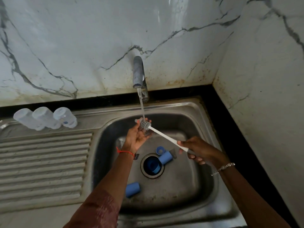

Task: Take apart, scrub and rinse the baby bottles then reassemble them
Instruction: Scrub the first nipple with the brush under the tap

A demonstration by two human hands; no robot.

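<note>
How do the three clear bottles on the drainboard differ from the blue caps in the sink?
The bottles are see-through and larger; the blue caps are opaque and shorter. The bottles sit side by side on the drainboard; the caps lie apart in the basin. Neither is being held.

Carrier: stainless-steel sink unit (181, 105) set into a black countertop (233, 116).
Drainboard: ribbed drainboard (42, 162) to the left of the basin, its grooves bare.
Back ledge: row of three clear baby bottles (45, 118) side by side and touching, on the flat strip behind the ribs.
Basin: wet, stained basin floor (181, 191).
Drain: round drain (143, 163) in the middle, with a blue ring-shaped piece (153, 167) sitting in it.
Drain's far rim: blue cap (165, 158) on its side. A small blue cup-shaped piece (160, 150) lies just behind it and a grey piece (173, 153) beside it.
Near left: second blue cap (133, 189) on its side, well apart from the drain.
</note>
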